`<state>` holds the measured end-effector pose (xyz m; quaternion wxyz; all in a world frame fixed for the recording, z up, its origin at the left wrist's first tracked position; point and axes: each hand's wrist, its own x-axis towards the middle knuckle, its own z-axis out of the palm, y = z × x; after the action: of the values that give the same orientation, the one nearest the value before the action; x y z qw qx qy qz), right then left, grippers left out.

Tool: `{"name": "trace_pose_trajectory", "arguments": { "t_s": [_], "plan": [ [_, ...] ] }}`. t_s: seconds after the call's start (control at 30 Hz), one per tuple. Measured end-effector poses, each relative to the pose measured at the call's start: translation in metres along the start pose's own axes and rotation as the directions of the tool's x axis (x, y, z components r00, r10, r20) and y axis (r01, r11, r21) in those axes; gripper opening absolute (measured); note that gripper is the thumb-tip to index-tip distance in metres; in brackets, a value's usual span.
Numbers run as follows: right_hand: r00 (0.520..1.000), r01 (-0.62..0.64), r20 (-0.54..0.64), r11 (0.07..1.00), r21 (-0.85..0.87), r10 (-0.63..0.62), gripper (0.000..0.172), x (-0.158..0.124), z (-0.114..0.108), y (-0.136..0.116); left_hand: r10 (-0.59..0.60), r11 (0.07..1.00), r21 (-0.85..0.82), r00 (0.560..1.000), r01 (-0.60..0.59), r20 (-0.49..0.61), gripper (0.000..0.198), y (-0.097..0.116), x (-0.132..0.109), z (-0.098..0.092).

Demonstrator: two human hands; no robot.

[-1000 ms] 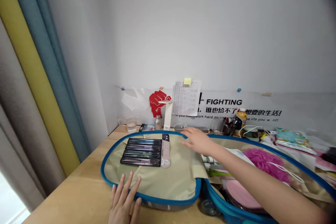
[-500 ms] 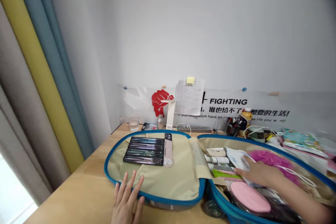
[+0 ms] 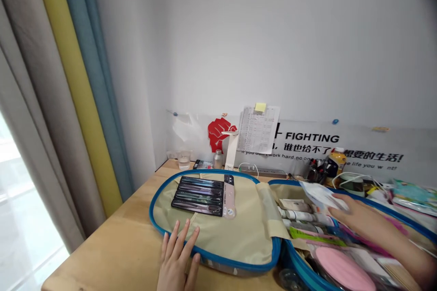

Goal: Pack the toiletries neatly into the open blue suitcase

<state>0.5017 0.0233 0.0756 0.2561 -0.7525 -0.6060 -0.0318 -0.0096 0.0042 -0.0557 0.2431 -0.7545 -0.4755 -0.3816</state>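
Note:
An open blue suitcase (image 3: pixel 218 261) with beige lining lies flat on a wooden desk (image 3: pixel 123 245). My left hand (image 3: pixel 179 259) rests flat, fingers spread, on the near rim of its left half. A dark pack of toothbrushes (image 3: pixel 203 195) lies on that half's lining. My right hand (image 3: pixel 348 213) is over the right half and grips a white flat packet (image 3: pixel 319 195), lifted above the tubes (image 3: pixel 300 214) and a green item (image 3: pixel 314 235). A pink round thing (image 3: pixel 341 270) lies near the front of the right half.
Along the wall stand a small glass (image 3: pixel 184 160), a metal bottle (image 3: pixel 217 159), a white lamp stand (image 3: pixel 231 152), a power strip (image 3: pixel 264 173), a yellow-capped bottle (image 3: pixel 336 163) and cables. A paper sheet (image 3: pixel 257 129) and a "FIGHTING" banner hang behind. Curtains (image 3: pixel 68 100) fill the left.
My right hand drew back from the suitcase's middle hinge to the right half, took hold of the white packet and lifted it. The view shifted left. My left hand stayed put.

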Motion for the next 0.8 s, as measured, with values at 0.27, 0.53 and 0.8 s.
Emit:
{"name": "trace_pose_trajectory", "arguments": {
  "t_s": [0.27,0.53,0.8],
  "plan": [
    [0.821,0.372,0.351,0.888,0.27,-0.45,0.055,-0.012,0.038,-0.2,0.055,0.995,0.086,0.998,-0.058,0.039,0.062,-0.003,0.001,-0.002],
    [0.532,0.585,0.455,0.698,0.412,-0.714,0.057,-0.035,0.123,-0.327,-0.003,0.998,0.059,1.0,0.004,-0.005,0.064,0.002,0.002,0.001],
    [0.375,0.632,0.557,0.644,0.432,-0.741,0.061,-0.044,0.152,-0.338,0.013,0.998,0.059,1.0,-0.012,-0.021,0.065,-0.002,-0.003,0.009]
  ]
}}
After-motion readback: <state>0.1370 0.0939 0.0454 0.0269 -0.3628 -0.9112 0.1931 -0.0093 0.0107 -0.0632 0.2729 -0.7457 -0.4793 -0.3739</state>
